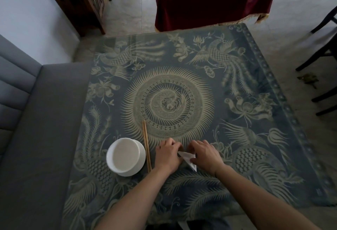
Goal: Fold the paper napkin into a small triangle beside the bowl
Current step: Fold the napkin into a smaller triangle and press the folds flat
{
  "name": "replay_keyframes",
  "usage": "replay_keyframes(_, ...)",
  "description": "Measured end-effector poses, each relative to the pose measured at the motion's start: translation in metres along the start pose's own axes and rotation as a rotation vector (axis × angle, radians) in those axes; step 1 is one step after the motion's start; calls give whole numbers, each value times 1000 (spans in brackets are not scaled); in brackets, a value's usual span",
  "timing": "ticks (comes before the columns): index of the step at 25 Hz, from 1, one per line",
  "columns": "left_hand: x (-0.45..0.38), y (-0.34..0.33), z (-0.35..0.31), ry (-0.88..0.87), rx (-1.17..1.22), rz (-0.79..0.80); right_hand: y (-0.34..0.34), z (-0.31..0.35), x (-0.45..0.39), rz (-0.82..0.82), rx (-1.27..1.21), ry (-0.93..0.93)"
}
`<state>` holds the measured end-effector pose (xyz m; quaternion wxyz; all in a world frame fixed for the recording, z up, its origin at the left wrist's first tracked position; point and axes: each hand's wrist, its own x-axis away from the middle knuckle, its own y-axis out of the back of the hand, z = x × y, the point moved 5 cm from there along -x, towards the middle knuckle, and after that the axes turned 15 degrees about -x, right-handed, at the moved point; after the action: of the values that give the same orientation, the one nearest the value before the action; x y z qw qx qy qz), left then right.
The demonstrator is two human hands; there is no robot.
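Napkin [187, 158] lies between both hands' fingers [177, 146].

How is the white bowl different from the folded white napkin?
The round white bowl stands free on the patterned tablecloth, touched by no hand; the folded white paper napkin lies between the left hand and the right hand, which both rest on it. The bowl is deep and curved; the napkin is flat with a sharp point. The bowl looks bigger. Both are white and sit beside the wooden chopsticks.

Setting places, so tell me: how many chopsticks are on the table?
2: the chopsticks lie side by side as one pair, between the bowl and the left hand.
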<state>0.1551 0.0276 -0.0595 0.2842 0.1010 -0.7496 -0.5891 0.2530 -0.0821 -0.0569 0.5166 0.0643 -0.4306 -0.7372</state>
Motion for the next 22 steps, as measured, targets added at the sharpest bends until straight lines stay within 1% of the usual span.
replay_keyframes(3, -1, -2, 1, -2, 17, 25, 1, -3, -1, 15, -80, -40)
replay_keyframes(5, -3, -2, 1, -2, 34, 74, 3, -4, -1, 14, -115, -48)
replay_keyframes(7, -4, -1, 0, -15, 65, 125, 4, -2, 0, 24, -144, -64)
replay_keyframes(11, -7, 8, 2, -19, 154, 173, 9, 1, 3, 13, -252, -119)
replay_keyframes(16, -11, 26, 14, 50, 564, 175, 23, 7, 3, -20, -447, -110)
replay_keyframes(19, -9, 40, 20, 123, 729, 119, 34, 10, 2, -49, -517, -117)
replay_keyframes(22, -8, 49, 21, 149, 868, 81, 44, 13, 0, -110, -662, -126)
